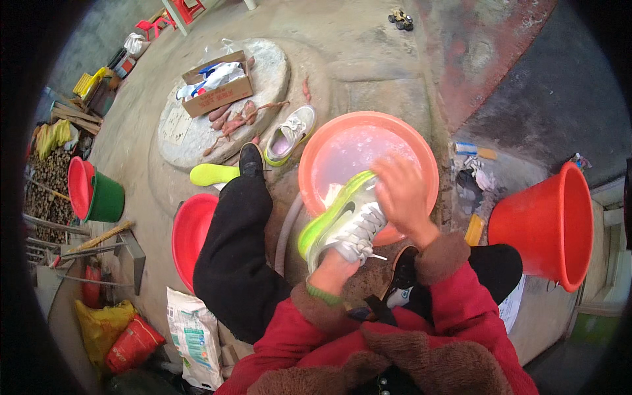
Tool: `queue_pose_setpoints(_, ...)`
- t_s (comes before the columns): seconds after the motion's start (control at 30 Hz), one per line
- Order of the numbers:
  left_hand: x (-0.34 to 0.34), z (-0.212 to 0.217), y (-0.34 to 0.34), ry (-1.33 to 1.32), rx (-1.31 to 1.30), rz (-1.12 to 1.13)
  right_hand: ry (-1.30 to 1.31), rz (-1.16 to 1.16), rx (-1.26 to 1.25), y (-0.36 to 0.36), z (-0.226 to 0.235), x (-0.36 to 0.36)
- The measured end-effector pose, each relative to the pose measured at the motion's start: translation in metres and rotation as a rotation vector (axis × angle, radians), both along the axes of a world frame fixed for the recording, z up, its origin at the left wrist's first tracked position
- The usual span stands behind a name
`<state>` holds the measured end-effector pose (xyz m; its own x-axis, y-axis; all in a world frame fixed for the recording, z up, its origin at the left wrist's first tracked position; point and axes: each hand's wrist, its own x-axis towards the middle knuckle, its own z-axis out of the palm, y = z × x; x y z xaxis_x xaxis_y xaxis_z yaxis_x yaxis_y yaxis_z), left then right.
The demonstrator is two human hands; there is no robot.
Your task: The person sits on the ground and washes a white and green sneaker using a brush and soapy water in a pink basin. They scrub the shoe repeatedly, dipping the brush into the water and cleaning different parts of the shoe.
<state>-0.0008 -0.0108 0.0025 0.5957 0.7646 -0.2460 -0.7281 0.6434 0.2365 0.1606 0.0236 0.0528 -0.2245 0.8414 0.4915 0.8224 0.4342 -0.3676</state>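
Observation:
A white sneaker (359, 220) with a neon yellow-green sole and white laces is held over the near side of a wide orange basin (424, 148) of cloudy, sudsy water. My left hand (337, 264) reaches into the shoe's opening and holds it, its fingers hidden inside. Against the toe end lies my right hand (403, 194), blurred by motion, so I cannot tell whether its fingers grip anything. Left of the basin stands a matching sneaker (291, 135). A yellow-green insole (212, 174) lies near my left foot.
A round stone slab (187, 141) bears an open cardboard box (220, 99) and several sweet potatoes (234, 118). A red basin (191, 230) is beside my left leg; a tall orange-red bucket (540, 227) stands right. A white sack (194, 336) sits lower left.

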Motion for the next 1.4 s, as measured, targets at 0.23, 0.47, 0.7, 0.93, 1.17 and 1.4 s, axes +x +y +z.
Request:
queue_pose_setpoints(0.23,0.011,0.029,-0.011,0.594,0.016,-0.044,-0.135,0.303,0.025,0.006,0.008,0.002)
queue_pose_setpoints(0.47,-0.006,0.013,-0.003,0.613,0.407,-0.031,0.065,0.063,0.004,0.006,-0.001,-0.004)
queue_pose_setpoints(0.7,-0.007,0.003,-0.006,0.64,0.502,0.024,0.202,0.121,-0.223,0.011,-0.005,0.008)
queue_pose_setpoints(0.93,-0.011,-0.003,-0.012,0.647,0.505,0.031,0.167,0.09,-0.113,0.015,0.007,-0.004)
queue_pose_setpoints(1.17,-0.009,-0.003,-0.013,0.675,0.549,0.036,0.383,0.052,-0.368,0.014,0.011,0.015)
queue_pose_setpoints(1.4,-0.007,-0.011,-0.013,0.981,0.735,0.128,0.381,-0.197,-0.206,-0.011,-0.007,-0.01)
